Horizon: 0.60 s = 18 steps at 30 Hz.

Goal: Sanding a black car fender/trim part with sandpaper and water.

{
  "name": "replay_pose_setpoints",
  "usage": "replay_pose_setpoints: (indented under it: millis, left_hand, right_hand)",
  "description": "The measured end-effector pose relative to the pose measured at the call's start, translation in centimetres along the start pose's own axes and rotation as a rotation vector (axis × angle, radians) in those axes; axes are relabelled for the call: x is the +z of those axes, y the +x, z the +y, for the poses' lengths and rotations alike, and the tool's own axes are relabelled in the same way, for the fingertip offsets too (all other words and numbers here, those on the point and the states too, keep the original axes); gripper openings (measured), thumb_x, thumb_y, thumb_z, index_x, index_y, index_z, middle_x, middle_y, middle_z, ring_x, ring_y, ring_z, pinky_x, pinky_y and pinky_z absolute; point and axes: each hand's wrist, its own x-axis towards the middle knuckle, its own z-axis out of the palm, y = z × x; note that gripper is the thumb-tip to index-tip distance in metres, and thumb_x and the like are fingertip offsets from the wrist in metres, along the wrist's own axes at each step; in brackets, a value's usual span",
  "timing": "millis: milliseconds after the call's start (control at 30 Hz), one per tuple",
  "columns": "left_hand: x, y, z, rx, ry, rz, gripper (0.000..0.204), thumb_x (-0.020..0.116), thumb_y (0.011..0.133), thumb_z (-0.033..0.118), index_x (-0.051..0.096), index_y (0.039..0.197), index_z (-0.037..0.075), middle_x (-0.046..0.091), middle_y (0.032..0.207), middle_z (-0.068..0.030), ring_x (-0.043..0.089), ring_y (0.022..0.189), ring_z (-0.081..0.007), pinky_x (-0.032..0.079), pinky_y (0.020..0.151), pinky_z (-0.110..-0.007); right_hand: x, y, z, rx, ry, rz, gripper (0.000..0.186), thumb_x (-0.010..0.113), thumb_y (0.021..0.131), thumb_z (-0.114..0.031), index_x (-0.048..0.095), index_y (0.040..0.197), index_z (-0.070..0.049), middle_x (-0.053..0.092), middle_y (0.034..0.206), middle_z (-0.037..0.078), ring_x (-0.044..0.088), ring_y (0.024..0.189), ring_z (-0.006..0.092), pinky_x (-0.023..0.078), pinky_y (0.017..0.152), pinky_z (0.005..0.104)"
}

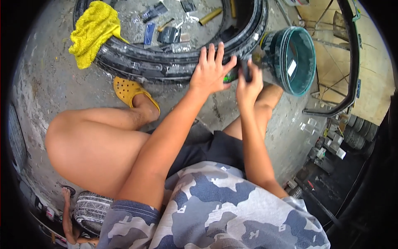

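A large black tire (145,68) with a wet-looking surface lies on its side on the floor in front of me. My left hand (210,71) rests on its near edge with the fingers spread, holding nothing. Just to the right, my right hand (249,85) is closed around a small dark block-like tool (247,70) at the tire's near right edge. The fingers partly hide that tool, so its exact kind does not show. A small bright green spot appears between my hands. Draped over the tire's left side is a yellow cloth (93,33).
A teal bucket (304,83) stands right of my hands. Within the tire's ring lie dark and blue flat pieces (169,35) and a gold-coloured tube (210,16). A black metal frame (352,62) rises at the right. Behind me, another person's arm (67,216) shows beside a whitish tire (91,207).
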Motion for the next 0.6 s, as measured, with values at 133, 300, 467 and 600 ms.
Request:
replay_pose_setpoints:
  millis: [133, 300, 467, 600]
  left_hand:
    - [0.4, 0.3, 0.5, 0.003, -0.023, -0.031, 0.091, 0.066, 0.066, 0.068, 0.042, 0.14, 0.021, 0.037, 0.147, -0.0234, 0.041, 0.128, -0.042, 0.033, 0.106, -0.056]
    - [-0.6, 0.2, 0.1, -0.004, -0.003, -0.034, 0.095, 0.07, 0.065, 0.067, 0.041, 0.14, 0.016, 0.041, 0.145, -0.0248, 0.044, 0.127, -0.0418, 0.031, 0.108, -0.055]
    - [-0.2, 0.6, 0.4, 0.002, -0.028, -0.049, 0.098, 0.071, 0.065, 0.067, 0.04, 0.142, 0.015, 0.041, 0.145, -0.0238, 0.043, 0.127, -0.0412, 0.031, 0.108, -0.054]
    - [-0.7, 0.1, 0.2, -0.016, 0.018, -0.065, 0.102, 0.071, 0.063, 0.068, 0.04, 0.144, 0.016, 0.039, 0.147, -0.0213, 0.042, 0.128, -0.0401, 0.031, 0.108, -0.055]
  right_hand:
    - [-1.1, -2.5, 0.0, -0.078, -0.14, -0.099, 0.051, 0.069, 0.073, -0.004, 0.063, 0.123, -0.011, 0.061, 0.099, 0.01, 0.058, 0.098, 0.0308, 0.038, 0.08, 0.0416]
    - [0.2, -0.3, -0.5, 0.071, -0.045, 0.03, 0.045, 0.071, 0.076, -0.009, 0.064, 0.12, -0.011, 0.06, 0.098, 0.01, 0.057, 0.097, 0.0308, 0.038, 0.079, 0.041]
    - [-1.4, -1.7, 0.2, -0.084, -0.174, -0.089, 0.038, 0.069, 0.082, -0.01, 0.063, 0.119, -0.01, 0.06, 0.1, 0.011, 0.056, 0.097, 0.0313, 0.039, 0.08, 0.0411]
    - [0.2, 2.0, -0.2, 0.045, 0.011, 0.06, 0.03, 0.069, 0.083, -0.01, 0.066, 0.112, -0.007, 0.064, 0.098, 0.015, 0.058, 0.094, 0.0344, 0.044, 0.082, 0.0466]
